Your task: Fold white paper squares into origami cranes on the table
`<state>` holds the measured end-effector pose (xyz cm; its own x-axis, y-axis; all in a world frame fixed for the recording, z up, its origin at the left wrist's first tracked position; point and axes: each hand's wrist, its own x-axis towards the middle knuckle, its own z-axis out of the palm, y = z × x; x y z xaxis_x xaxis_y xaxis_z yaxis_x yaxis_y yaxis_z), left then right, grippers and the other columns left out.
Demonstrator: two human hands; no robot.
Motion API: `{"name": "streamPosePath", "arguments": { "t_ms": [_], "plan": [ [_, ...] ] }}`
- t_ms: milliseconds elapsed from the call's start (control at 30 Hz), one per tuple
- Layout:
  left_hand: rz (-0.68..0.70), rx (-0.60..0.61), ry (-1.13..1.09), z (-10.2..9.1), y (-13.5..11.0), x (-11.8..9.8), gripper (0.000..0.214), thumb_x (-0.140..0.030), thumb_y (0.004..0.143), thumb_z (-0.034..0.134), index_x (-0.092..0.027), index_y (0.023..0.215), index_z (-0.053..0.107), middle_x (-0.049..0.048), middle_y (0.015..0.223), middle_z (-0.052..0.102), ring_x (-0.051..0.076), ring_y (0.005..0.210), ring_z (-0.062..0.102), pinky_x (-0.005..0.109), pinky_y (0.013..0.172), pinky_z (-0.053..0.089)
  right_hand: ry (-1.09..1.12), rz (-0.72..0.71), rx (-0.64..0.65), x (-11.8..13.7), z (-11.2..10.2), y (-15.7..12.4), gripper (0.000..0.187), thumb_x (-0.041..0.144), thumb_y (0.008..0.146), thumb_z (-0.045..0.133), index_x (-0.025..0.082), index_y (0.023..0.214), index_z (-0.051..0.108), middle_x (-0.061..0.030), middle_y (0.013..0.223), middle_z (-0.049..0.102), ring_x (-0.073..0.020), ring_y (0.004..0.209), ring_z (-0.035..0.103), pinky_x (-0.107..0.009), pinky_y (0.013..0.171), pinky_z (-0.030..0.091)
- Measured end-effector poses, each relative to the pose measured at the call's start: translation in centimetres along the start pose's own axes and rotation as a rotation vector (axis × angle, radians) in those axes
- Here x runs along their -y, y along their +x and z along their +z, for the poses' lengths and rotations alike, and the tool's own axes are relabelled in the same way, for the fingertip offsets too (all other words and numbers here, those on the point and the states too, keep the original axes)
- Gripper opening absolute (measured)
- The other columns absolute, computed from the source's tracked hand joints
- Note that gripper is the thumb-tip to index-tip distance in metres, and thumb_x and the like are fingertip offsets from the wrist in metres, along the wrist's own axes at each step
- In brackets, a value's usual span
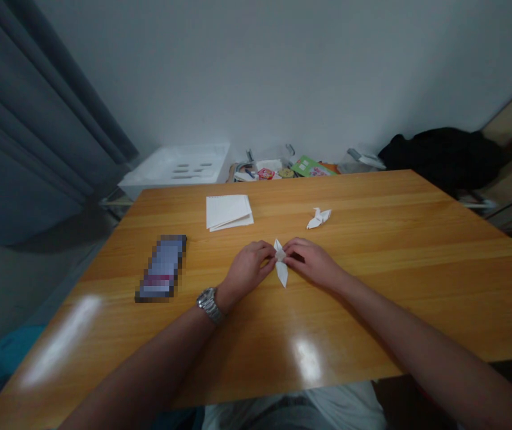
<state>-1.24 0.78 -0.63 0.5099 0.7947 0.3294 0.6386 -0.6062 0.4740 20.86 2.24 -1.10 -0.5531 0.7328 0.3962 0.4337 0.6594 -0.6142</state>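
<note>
Between my two hands is a small folded white paper crane [281,272], with one pointed wing toward me and another point facing away. My left hand [251,264], with a metal watch [210,303] at its wrist, pinches the crane's left side. On the opposite side, the fingertips of my right hand [308,258] are closed on it too. The fingertips partly cover the middle of the folded paper. Farther back to the right, a second white paper crane [318,218] rests on the wooden table [399,239].
Folded white paper sheets [228,211] lie toward the back of the table. A phone with a pixelated screen [162,267] is at the left. Beyond the far edge stand a white plastic container [184,167], a green booklet [310,167] and a black cloth item [439,156].
</note>
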Motion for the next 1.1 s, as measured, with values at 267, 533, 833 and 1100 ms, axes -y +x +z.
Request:
{"name": "streamPosePath", "arguments": {
  "t_ms": [267, 533, 833, 1100],
  "plan": [
    [0.023, -0.012, -0.039, -0.06, -0.09, -0.05, 0.009, -0.025, 0.095, 0.06, -0.019, 0.097, 0.067, 0.0067, 0.107, 0.067, 0.022, 0.1, 0.062, 0.037, 0.092, 0.052, 0.016, 0.024, -0.002, -0.17, 0.15, -0.06, 0.007, 0.021, 0.093, 0.064, 0.019, 0.089, 0.069, -0.0081, 0.1, 0.067, -0.0219, 0.097, 0.063, -0.038, 0.088, 0.052],
    [-0.013, -0.025, -0.015, 0.07, 0.16, -0.19, 0.01, -0.022, 0.096, 0.056, -0.018, 0.093, 0.065, 0.007, 0.104, 0.066, 0.021, 0.098, 0.062, 0.036, 0.091, 0.051, -0.021, 0.048, 0.013, 0.07, 0.11, 0.14, 0.008, 0.021, 0.094, 0.062, 0.018, 0.088, 0.067, -0.0091, 0.099, 0.067, -0.0225, 0.095, 0.062, -0.037, 0.087, 0.05],
    [-0.126, -0.029, 0.015, 0.15, 0.27, -0.42, 0.006, -0.025, 0.093, 0.063, -0.02, 0.092, 0.058, 0.0026, 0.092, 0.066, 0.02, 0.088, 0.061, 0.031, 0.079, 0.049, 0.013, 0.22, -0.049, 0.45, 0.26, -0.19, 0.01, 0.024, 0.088, 0.069, 0.021, 0.089, 0.059, 0.0017, 0.08, 0.062, -0.0161, 0.072, 0.057, -0.027, 0.065, 0.041],
    [-0.035, -0.052, 0.028, 0.14, -0.02, -0.29, 0.014, -0.024, 0.096, 0.06, -0.019, 0.108, 0.065, 0.0066, 0.111, 0.066, 0.02, 0.103, 0.062, 0.032, 0.093, 0.052, 0.0, 0.071, -0.069, 0.07, 0.02, -0.11, 0.005, 0.024, 0.093, 0.065, 0.02, 0.095, 0.066, -0.0072, 0.102, 0.063, -0.0206, 0.095, 0.061, -0.035, 0.085, 0.05]
  ]
}}
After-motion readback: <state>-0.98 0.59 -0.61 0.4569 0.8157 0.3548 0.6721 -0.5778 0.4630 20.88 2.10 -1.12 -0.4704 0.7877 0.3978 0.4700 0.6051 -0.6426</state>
